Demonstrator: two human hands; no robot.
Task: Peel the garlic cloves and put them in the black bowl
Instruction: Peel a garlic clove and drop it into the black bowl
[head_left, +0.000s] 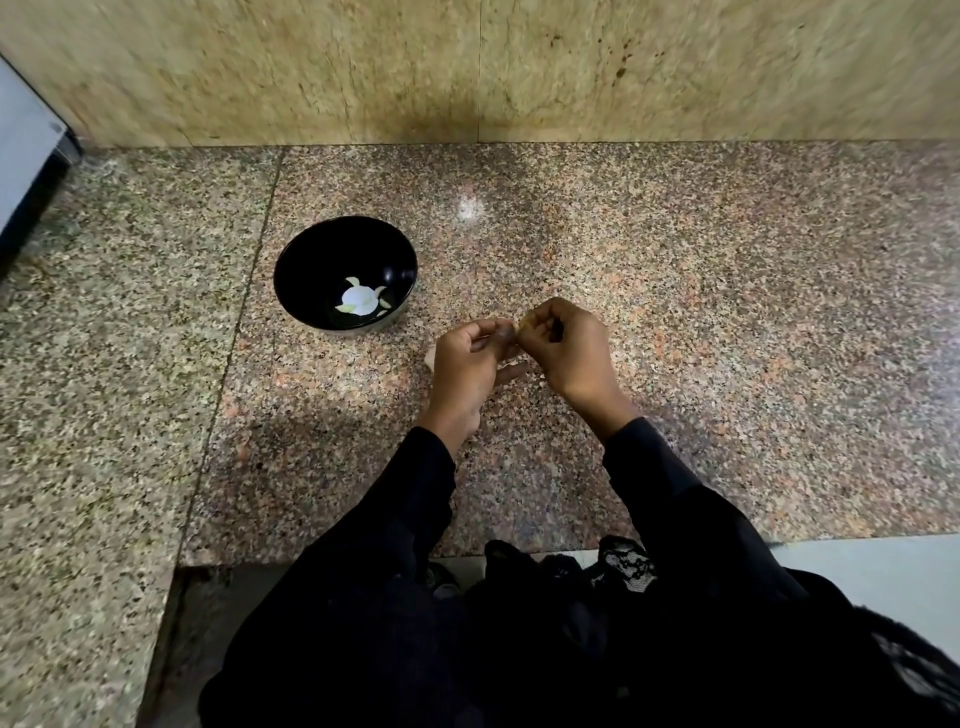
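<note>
A black bowl (345, 275) stands on the speckled granite counter (675, 312), with several pale peeled garlic cloves (359, 301) at its bottom. To the right of the bowl, my left hand (470, 358) and my right hand (563, 345) meet above the counter. Both pinch one small garlic clove (521, 325) between their fingertips, and my fingers hide most of it. A pale scrap of garlic skin (430, 358) peeks out at the left edge of my left hand.
A tan stone wall (467, 67) rises behind the counter. A grey appliance edge (26, 150) stands at the far left. The counter's front edge (467, 556) runs just before my black sleeves.
</note>
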